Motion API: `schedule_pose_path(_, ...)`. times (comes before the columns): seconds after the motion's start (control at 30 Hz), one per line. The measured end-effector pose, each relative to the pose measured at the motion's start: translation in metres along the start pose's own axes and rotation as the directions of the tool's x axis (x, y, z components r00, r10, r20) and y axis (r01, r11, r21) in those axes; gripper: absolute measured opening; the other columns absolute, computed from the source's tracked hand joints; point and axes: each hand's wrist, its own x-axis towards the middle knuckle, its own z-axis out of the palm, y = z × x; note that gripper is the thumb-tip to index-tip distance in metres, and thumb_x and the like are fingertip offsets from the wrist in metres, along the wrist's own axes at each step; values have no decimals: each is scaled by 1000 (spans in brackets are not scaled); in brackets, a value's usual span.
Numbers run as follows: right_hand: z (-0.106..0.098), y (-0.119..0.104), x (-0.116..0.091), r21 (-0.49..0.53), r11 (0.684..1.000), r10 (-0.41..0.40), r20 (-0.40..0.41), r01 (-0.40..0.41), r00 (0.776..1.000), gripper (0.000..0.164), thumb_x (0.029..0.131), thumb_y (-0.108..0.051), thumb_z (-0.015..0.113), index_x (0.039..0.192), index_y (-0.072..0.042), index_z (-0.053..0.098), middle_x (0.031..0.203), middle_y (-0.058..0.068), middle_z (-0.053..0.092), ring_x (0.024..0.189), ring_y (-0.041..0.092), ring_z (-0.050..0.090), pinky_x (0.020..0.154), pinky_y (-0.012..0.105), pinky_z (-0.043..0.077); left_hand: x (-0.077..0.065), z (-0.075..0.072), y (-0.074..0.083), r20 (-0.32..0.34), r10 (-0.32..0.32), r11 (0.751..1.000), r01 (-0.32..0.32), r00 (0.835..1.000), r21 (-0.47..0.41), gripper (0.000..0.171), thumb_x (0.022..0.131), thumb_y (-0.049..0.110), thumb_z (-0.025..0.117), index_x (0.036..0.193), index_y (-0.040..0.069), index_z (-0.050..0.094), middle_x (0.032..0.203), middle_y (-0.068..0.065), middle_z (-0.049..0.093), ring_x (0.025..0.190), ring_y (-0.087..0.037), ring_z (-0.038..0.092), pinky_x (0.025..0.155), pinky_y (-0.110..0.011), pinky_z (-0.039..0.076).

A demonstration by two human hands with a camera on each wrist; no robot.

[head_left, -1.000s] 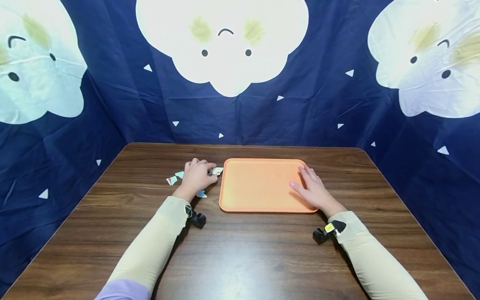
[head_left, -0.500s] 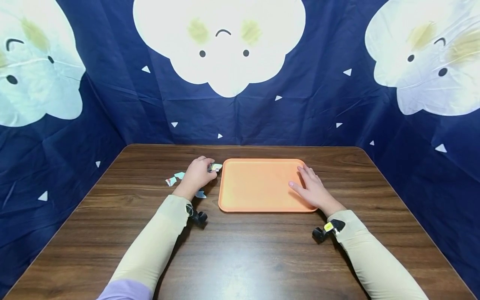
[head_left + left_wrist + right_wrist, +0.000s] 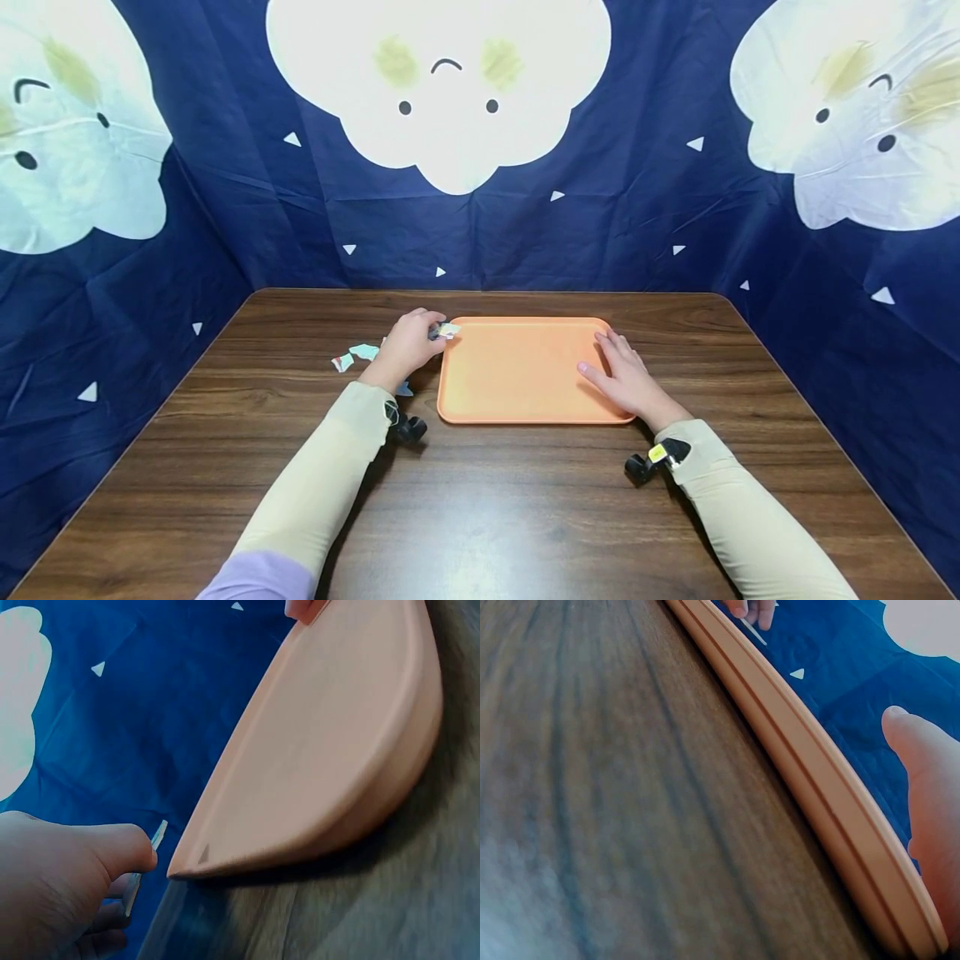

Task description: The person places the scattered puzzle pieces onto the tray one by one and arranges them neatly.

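My left hand (image 3: pixel 407 346) pinches a flat, colourfully printed puzzle piece (image 3: pixel 449 330) between thumb and fingers at the upper left corner of the orange tray (image 3: pixel 525 375). In the left wrist view that piece (image 3: pixel 159 835) is seen edge-on, held up beside the tray's corner. On the tray's right side lies my right hand (image 3: pixel 632 382), its fingers spread and relaxed near the rim. More puzzle pieces lie left of the tray: a white one with red (image 3: pixel 342 362), a pale green one (image 3: pixel 364 352) and a blue one (image 3: pixel 405 389) partly hidden by the left wrist.
The brown wooden table (image 3: pixel 480 500) carries the tray near its far edge. Behind and at the sides hangs a dark blue cloth (image 3: pixel 480 233) printed with white clouds. Each wrist wears a small black camera, such as the left camera (image 3: pixel 408 429).
My left hand has picked up the puzzle piece from the table and moved right with it, to the tray's upper left corner. My right hand has stayed in place.
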Motion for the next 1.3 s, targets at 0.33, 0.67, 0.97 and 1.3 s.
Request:
schedule_pose_path(0.33, -1, 1, 0, -10, 1000, -2, 8, 2, 1000, 83, 101, -52, 51, 158, 3, 24, 165, 27, 11, 151, 49, 7, 118, 65, 7, 10, 10, 17, 40, 47, 999, -46, 998, -30, 39, 91, 15, 69, 129, 5, 66, 120, -13, 66, 107, -29, 62, 94, -44, 50)
schedule_pose_path(0.67, -1, 1, 0, -14, 1000, 8, 17, -8, 1000, 84, 101, -53, 50, 158, 3, 23, 166, 26, 10, 151, 49, 7, 118, 64, 7, 19, 23, 32, 90, 67, 998, -68, 994, 5, 37, 93, 18, 71, 129, 8, 66, 117, -9, 66, 105, -26, 63, 91, -40, 51)
schedule_pose_path(0.97, -2, 0, 0, -12, 1000, 11, 21, -11, 1000, 84, 101, -53, 50, 157, 4, 24, 166, 26, 9, 151, 49, 6, 118, 64, 6, 17, 31, 42, 98, 160, 987, -162, 982, 11, 32, 92, 16, 71, 123, 8, 69, 116, -9, 69, 105, -25, 65, 91, -39, 52)
schedule_pose_path(1.3, -2, 0, 0, -12, 1000, 4, 16, -4, 1000, 83, 101, -53, 50, 157, 3, 25, 165, 27, 10, 151, 47, 7, 118, 64, 7, 14, 37, 45, 112, 186, 982, -187, 976, -3, 24, 90, 12, 74, 113, 8, 71, 107, -5, 71, 97, -20, 63, 89, -38, 51)
